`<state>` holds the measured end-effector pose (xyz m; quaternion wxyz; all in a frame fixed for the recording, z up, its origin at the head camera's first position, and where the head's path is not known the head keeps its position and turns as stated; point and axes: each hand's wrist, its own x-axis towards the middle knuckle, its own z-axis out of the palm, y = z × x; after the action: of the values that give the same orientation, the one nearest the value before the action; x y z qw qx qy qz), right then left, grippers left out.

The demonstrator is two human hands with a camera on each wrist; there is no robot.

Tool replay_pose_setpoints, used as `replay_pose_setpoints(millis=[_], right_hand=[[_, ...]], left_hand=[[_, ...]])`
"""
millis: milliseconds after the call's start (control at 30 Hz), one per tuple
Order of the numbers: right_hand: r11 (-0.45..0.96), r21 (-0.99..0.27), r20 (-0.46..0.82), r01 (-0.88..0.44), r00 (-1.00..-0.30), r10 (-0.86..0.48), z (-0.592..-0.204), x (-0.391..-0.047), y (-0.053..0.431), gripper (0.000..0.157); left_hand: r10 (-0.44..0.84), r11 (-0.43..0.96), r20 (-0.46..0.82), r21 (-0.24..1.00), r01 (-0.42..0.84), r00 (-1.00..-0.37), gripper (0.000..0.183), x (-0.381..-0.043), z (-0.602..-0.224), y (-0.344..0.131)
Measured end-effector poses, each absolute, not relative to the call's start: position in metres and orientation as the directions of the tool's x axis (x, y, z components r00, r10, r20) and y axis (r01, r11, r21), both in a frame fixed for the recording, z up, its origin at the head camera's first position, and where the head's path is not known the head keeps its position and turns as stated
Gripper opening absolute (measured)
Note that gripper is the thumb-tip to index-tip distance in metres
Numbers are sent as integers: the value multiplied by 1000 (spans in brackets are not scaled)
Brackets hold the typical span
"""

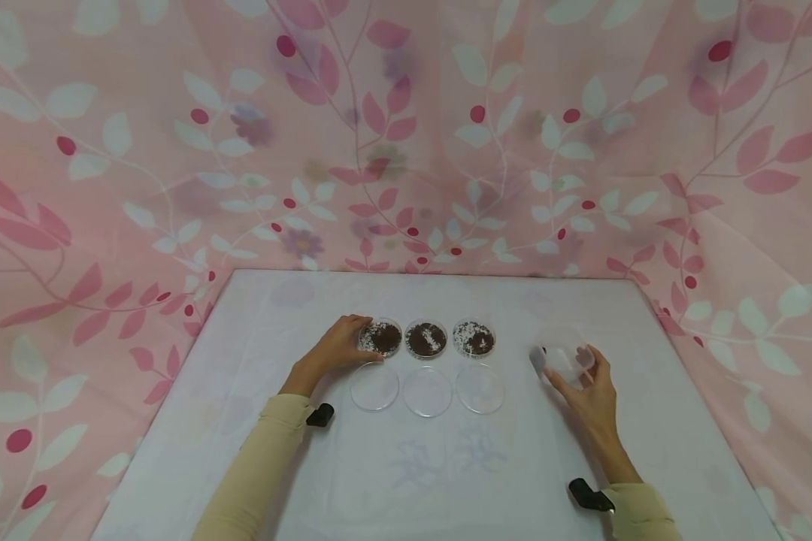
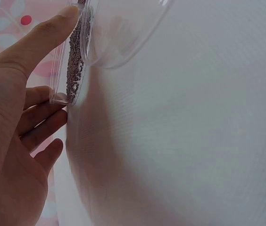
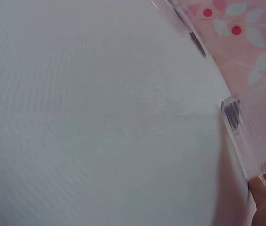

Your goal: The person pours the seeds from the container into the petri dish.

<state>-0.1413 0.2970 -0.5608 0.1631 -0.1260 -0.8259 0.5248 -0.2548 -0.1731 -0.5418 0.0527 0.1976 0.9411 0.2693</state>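
Note:
My left hand (image 1: 338, 347) grips the leftmost petri dish (image 1: 383, 338), thumb on the near rim and fingers at the far side. In the left wrist view, dark brown granules (image 2: 76, 56) show through the dish's clear wall. Beside it stand a middle petri dish (image 1: 425, 340) and a right petri dish (image 1: 474, 340), both with similar dark granules over white patches. At the right of the table my right hand (image 1: 595, 398) holds a clear plastic box (image 1: 563, 355) between thumb and fingers. A dark patch (image 3: 233, 114) shows at the box's end in the right wrist view.
Three clear round lids, a left one (image 1: 375, 388), a middle one (image 1: 428, 392) and a right one (image 1: 480, 389), lie in a row in front of the dishes. A white cloth (image 1: 419, 481) covers the table. Pink leaf-patterned fabric (image 1: 406, 150) hangs behind and at the sides.

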Motion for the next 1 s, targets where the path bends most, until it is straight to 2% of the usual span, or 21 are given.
replay_pose_setpoints(millis=[433, 1000], right_hand=[[386, -921, 94, 52, -931, 352, -564, -139, 295, 97], [402, -915, 127, 34, -921, 367, -568, -140, 293, 96]], left_hand=[[418, 763, 47, 525, 378, -907, 88, -255, -543, -173], [410, 765, 27, 534, 360, -912, 90, -255, -542, -174]])
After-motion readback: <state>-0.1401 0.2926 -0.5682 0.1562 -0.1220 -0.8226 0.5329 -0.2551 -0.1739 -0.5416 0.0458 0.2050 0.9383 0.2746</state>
